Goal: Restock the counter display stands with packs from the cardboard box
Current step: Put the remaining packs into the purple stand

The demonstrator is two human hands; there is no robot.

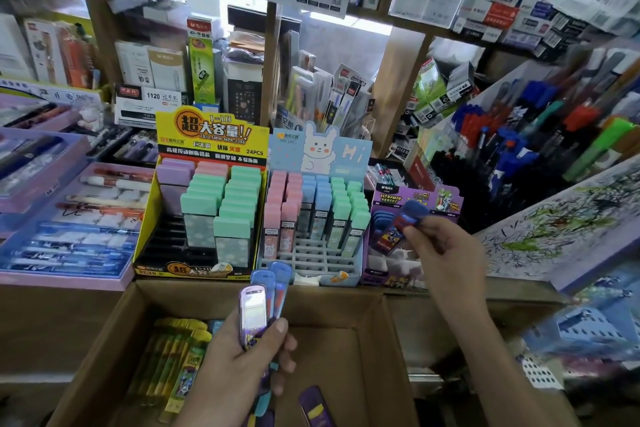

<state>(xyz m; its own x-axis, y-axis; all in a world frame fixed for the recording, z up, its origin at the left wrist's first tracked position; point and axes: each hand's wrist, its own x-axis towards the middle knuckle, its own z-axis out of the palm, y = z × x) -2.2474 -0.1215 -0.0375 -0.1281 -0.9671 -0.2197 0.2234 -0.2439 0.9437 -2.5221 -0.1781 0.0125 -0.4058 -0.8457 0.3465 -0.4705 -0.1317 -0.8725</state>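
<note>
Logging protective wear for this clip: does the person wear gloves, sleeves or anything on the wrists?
No. The left hand and right hand are bare, no gloves or rings showing. The right forearm is uncovered: no sleeve, watch or band in view.

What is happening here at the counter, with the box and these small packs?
A person is restocking the display stands. The right hand pinches one blue-capped pack at the purple stand, which has empty slots. The left hand grips a few packs fanned out above the open cardboard box. Yellow packs lie in the box. The yellow stand and the bunny stand are only partly filled.
</note>
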